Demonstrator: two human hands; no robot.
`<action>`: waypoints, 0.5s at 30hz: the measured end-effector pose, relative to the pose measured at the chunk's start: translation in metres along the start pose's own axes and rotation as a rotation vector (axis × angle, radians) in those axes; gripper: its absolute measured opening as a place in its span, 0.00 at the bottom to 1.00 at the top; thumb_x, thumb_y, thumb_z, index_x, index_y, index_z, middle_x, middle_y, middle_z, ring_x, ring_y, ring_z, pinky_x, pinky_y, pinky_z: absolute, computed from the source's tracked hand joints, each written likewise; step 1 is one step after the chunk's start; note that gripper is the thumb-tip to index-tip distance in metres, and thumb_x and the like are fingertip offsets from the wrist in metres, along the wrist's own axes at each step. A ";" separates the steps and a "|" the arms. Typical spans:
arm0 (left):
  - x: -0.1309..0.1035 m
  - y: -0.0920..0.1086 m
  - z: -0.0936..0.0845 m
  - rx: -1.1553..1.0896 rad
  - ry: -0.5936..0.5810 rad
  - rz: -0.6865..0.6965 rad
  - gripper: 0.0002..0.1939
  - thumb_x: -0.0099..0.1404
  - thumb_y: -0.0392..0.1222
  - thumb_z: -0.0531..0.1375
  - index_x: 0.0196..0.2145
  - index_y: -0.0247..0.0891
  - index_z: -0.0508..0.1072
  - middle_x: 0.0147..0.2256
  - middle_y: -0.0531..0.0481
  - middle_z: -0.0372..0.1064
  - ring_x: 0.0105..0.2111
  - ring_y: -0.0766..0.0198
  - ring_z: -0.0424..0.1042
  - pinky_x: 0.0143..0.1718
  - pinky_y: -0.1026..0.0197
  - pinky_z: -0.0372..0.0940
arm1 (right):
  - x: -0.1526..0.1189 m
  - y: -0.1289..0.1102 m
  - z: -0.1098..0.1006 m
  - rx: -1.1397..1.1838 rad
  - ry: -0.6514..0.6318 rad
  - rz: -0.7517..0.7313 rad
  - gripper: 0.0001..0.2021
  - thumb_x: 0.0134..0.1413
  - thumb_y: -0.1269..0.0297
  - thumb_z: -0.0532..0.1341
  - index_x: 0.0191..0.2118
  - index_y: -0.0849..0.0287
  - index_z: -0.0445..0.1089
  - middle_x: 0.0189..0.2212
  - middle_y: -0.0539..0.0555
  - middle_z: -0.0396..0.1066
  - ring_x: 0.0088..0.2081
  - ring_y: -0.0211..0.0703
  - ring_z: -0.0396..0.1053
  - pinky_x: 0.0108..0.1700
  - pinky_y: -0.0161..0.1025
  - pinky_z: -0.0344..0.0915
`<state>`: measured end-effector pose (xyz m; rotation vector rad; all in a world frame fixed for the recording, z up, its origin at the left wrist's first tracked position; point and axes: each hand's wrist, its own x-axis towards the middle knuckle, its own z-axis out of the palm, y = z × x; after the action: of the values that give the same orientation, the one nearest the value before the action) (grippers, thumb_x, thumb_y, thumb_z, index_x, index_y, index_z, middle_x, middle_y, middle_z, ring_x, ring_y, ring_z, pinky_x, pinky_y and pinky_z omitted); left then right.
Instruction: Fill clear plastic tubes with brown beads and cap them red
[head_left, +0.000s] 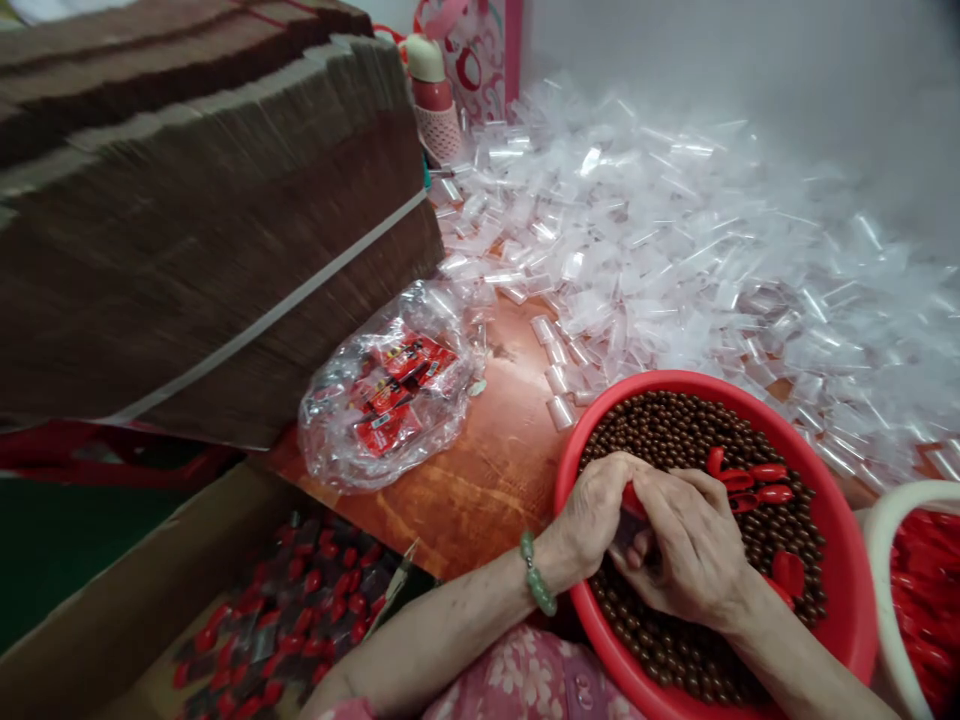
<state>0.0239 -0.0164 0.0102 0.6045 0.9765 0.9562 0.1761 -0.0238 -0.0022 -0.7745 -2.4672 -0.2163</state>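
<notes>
As hands point(694, 535) clamp tog. on red-topped container point(628, 528), L wrist point(553, 562) at basin rim point(851, 535), clear tubes point(675, 270) beyond.

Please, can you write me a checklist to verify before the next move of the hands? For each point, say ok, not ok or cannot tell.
1. Small container held by left hand and right hand: ok.
2. Its red end fully closed: cannot tell, fingers partly hide it.
3. Hands above the red basin: ok.
4. Brown balls free of loose red pieces: not ok, several lie on them.
5. Clear tubes near the basin: ok.
6. White-rimmed tub stocked with red pieces: ok.
</notes>
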 end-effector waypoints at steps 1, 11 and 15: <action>-0.003 0.002 -0.002 0.045 0.001 0.058 0.13 0.64 0.42 0.53 0.30 0.35 0.75 0.34 0.47 0.74 0.32 0.62 0.73 0.32 0.63 0.70 | -0.001 -0.002 0.000 0.012 0.009 -0.003 0.36 0.53 0.67 0.63 0.65 0.78 0.52 0.42 0.69 0.75 0.46 0.56 0.71 0.48 0.55 0.66; -0.086 0.013 -0.105 0.289 0.003 0.079 0.26 0.70 0.55 0.47 0.49 0.31 0.73 0.19 0.51 0.68 0.20 0.64 0.66 0.27 0.62 0.64 | 0.006 -0.010 -0.007 0.271 -0.188 0.016 0.23 0.62 0.68 0.60 0.61 0.67 0.59 0.49 0.66 0.74 0.51 0.53 0.71 0.51 0.52 0.68; -0.152 0.029 -0.192 0.713 0.495 -0.097 0.21 0.64 0.59 0.56 0.41 0.41 0.78 0.24 0.49 0.75 0.26 0.58 0.73 0.31 0.60 0.70 | -0.009 0.009 0.000 0.159 -0.269 0.090 0.17 0.64 0.64 0.59 0.54 0.66 0.67 0.45 0.64 0.75 0.43 0.51 0.73 0.46 0.49 0.70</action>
<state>-0.1931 -0.1334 0.0082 0.9189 1.8056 0.6633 0.1871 -0.0209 -0.0065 -0.8924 -2.6508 0.1252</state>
